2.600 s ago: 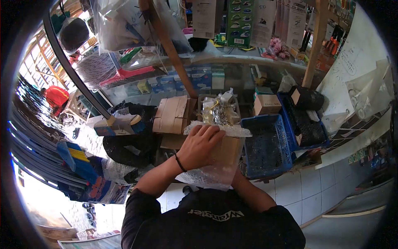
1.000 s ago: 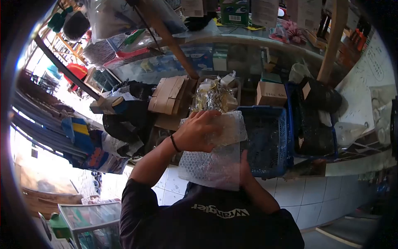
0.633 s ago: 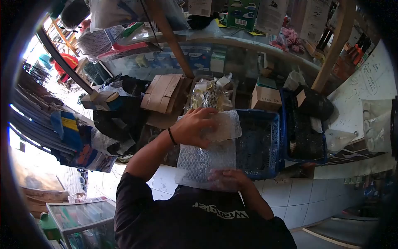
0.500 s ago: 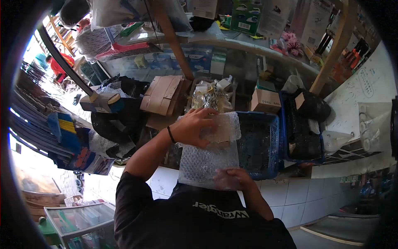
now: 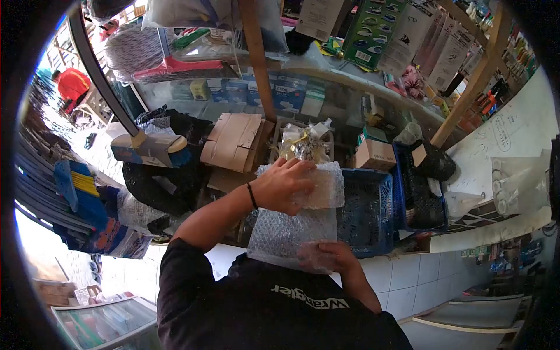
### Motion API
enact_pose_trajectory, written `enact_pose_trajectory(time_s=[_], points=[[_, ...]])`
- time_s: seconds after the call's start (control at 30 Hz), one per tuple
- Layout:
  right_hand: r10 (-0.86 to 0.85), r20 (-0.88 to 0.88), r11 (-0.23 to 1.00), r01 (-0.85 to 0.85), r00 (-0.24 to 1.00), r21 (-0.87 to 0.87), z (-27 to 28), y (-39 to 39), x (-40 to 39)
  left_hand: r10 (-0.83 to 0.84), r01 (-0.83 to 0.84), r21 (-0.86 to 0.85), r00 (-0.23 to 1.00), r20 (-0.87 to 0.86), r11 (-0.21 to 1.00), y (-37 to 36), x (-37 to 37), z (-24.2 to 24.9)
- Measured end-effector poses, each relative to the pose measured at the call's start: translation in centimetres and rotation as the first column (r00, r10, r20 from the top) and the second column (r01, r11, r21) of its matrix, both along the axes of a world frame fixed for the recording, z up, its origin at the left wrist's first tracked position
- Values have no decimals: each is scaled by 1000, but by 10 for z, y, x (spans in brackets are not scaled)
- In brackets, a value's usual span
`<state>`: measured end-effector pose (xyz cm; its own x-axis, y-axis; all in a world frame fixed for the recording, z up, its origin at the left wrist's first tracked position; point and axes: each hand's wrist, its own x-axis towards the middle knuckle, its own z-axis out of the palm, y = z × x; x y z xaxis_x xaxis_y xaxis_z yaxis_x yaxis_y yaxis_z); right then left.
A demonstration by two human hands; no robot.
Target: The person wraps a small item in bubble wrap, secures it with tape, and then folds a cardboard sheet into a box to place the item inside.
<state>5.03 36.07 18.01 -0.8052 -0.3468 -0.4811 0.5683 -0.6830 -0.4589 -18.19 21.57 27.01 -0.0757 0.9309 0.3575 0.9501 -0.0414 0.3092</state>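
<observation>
Head: right hand (image 5: 328, 256) seemingly behind bubble wrap (image 5: 286, 232) edge

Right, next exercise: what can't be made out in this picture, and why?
All in the head view:
Right hand: fingertips hazy, apparently behind bubble wrap.
Left hand: palm hidden by the back of the hand.
Hanging plastic bag: top cut off by upper edge.
White panel: handwriting too small to read.
</observation>
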Motion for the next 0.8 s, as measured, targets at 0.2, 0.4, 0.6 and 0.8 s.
enact_pose_trajectory(time_s=[0.2, 0.4, 0.6, 0.8], points=[[-52, -180, 987, 78, 982, 140, -40, -7, 11, 11, -7, -24, 985, 170, 1000, -18, -22, -29], [64, -329, 896, 90, 942, 434, -37, -9, 18, -44, 44, 11, 902, 429, 999, -34, -44, -28], [18, -237, 910, 82, 971, 407, -35, -27, 13, -18, 15, 11, 922, 387, 1000, -42, -46, -25], [98, -164, 882, -9, 982, 471, -15, -38, 5, -31, -4, 66, 853, 521, 998, -41, -53, -34]])
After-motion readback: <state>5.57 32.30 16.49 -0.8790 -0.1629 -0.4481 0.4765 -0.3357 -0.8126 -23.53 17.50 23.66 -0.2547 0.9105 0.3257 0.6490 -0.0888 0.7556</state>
